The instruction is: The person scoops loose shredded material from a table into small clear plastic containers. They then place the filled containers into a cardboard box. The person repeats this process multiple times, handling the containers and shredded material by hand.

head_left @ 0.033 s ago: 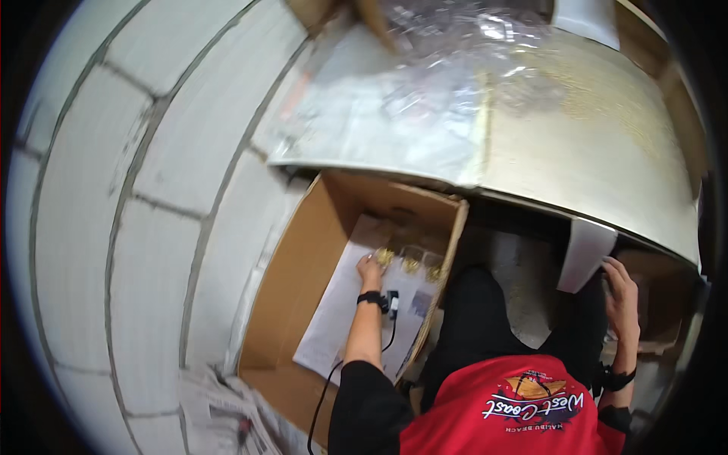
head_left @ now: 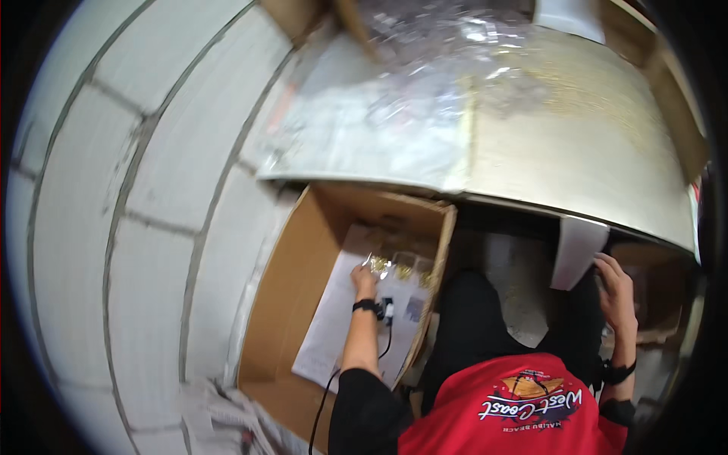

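My left hand [head_left: 364, 280] reaches into an open cardboard box [head_left: 267, 318] at my left. Its fingertips are closed on the edge of a small clear bag [head_left: 378, 264] with gold-coloured bits inside. Beside it, two similar clear bags [head_left: 404, 271] with gold bits lie in a row on white paper [head_left: 334, 326] in the box. My right hand [head_left: 618, 287] is over my right thigh, fingers apart and slightly bent. Its fingertips are close to the edge of a smooth white strip [head_left: 581, 252] hanging from the table edge; whether they touch it I cannot tell.
Ahead stands a table [head_left: 546, 163] strewn with small gold bits [head_left: 607, 91]. A heap of clear plastic bags [head_left: 455, 38] and another white piece [head_left: 572, 17] lie at its far side. A block wall [head_left: 167, 174] rises at left. A black cable [head_left: 322, 406] trails from my left wrist.
The whole view has shifted a little, so the box and table sit slightly further left. My left hand stays at the bag, and my right hand keeps its place near the white strip.
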Demonstrator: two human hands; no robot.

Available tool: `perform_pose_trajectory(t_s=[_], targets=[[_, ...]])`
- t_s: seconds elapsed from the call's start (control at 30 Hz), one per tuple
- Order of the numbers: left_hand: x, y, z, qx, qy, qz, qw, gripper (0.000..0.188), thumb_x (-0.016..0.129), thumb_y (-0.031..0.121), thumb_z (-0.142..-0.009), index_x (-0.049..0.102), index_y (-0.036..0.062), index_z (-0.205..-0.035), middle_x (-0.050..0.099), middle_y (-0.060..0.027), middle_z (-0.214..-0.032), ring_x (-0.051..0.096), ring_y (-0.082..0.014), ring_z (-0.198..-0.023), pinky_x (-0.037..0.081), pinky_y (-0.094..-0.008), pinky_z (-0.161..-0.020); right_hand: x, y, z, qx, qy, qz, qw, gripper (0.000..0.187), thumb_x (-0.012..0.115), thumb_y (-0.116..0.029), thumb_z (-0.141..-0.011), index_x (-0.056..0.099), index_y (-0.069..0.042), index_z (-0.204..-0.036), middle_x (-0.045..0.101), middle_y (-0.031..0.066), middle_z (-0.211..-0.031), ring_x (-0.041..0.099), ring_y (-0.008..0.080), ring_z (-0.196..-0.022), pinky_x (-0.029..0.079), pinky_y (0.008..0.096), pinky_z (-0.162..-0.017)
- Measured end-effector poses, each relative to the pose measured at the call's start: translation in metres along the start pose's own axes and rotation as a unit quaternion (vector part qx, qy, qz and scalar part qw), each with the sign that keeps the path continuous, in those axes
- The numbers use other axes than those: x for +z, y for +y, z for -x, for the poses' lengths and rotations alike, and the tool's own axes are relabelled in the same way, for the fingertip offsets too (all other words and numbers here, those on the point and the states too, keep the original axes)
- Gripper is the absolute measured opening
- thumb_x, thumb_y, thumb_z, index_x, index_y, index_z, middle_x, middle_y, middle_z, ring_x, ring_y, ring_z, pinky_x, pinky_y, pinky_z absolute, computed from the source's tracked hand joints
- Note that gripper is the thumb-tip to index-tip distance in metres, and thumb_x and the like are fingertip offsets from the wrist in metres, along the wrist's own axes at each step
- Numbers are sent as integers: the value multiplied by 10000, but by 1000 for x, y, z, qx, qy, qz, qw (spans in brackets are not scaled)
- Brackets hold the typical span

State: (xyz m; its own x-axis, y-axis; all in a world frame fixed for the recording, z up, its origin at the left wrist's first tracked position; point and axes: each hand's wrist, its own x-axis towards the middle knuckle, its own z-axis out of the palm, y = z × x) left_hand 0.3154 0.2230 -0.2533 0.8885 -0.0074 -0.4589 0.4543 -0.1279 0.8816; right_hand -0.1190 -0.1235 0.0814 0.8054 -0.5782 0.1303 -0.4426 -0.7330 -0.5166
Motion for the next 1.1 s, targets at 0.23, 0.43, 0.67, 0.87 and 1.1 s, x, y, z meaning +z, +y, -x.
perform_pose_trajectory(t_s=[0.23,0.43,0.67,0.87,1.1], targets=[[-34,6,-23,139,12,-300,944,158,610,34,-741,625,-58,-869,641,-127,-818,581,-213,-729,481,-350,-669,-30,30,-38,-91,109,77,987,353,610,30,-721,574,-10,-1070,595,166,-1113,586,351,-996,494,400,-831],[23,209,98,261,-130,-122,949,152,535,22,-874,619,-29,-990,645,-110,-935,631,-157,-828,497,-244,-702,-71,119,-189,65,203,138,967,246,530,-159,-866,571,8,-1042,611,230,-980,575,400,-916,458,461,-785],[159,320,227,303,-269,-185,895,149,546,90,-905,631,-22,-954,658,-82,-920,643,-156,-881,509,-257,-728,-16,56,-319,142,-86,223,961,521,468,-303,-881,440,-2,-1304,343,269,-1394,404,479,-1227,382,557,-970],[278,324,231,374,-339,-211,837,174,568,129,-892,649,-14,-947,669,-68,-892,637,-144,-834,511,-267,-698,14,105,-236,-17,-1,208,978,454,450,-279,-908,458,-75,-1314,356,232,-1408,316,462,-1294,360,502,-1014],[391,343,203,564,-175,-351,727,258,624,228,-837,657,5,-962,587,-193,-1136,556,-354,-1040,433,-396,-876,-55,131,-141,-25,102,-107,989,324,553,-99,-860,561,-19,-1174,488,164,-1322,469,323,-1211,399,363,-999]])
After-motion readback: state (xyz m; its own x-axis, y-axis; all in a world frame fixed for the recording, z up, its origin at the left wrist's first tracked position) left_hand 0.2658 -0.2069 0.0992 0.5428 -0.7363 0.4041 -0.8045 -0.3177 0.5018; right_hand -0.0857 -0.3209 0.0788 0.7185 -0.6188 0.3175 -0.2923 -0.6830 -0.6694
